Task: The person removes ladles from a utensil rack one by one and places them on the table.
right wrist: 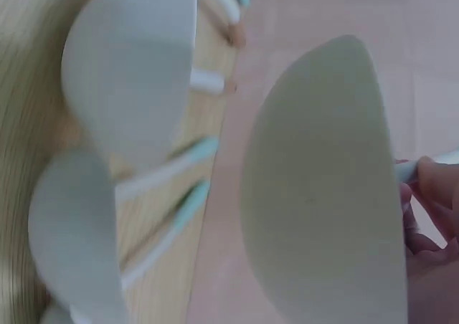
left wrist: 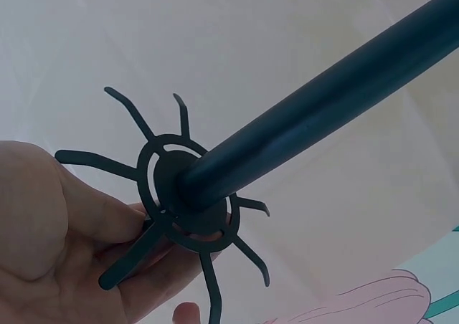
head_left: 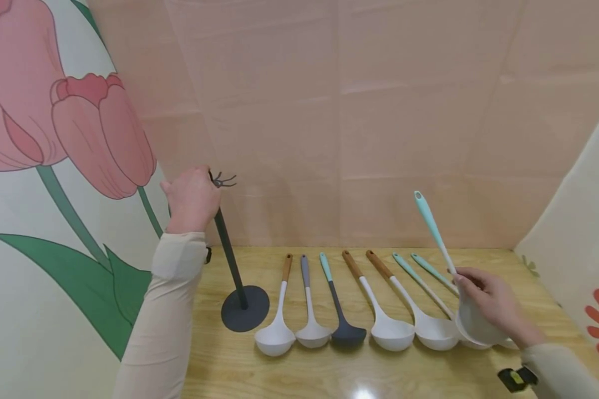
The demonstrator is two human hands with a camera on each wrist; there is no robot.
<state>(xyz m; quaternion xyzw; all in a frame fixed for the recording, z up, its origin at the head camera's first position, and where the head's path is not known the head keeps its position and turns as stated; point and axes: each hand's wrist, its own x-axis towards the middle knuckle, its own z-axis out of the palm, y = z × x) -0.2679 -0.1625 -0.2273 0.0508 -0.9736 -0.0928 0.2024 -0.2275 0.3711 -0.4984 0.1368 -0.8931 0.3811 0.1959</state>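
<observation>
My left hand (head_left: 193, 200) grips the top of a black utensil stand (head_left: 228, 257), which has a round base on the table and thin curved hooks at its head. In the left wrist view the fingers curl behind the hook ring (left wrist: 143, 188). My right hand (head_left: 496, 302) pinches the lower shaft of a white ladle (head_left: 433, 224) with a turquoise handle, its handle pointing up. That ladle's bowl (right wrist: 323, 188) fills the middle of the right wrist view and hides part of the hand.
Across the wooden table (head_left: 299, 377) lies a row of ladles, handles toward the back: a brown-handled white ladle (head_left: 275, 338), a grey-handled one (head_left: 313, 334), a black ladle (head_left: 348, 334), and several more white ones. A pink-covered wall (head_left: 379, 122) stands behind.
</observation>
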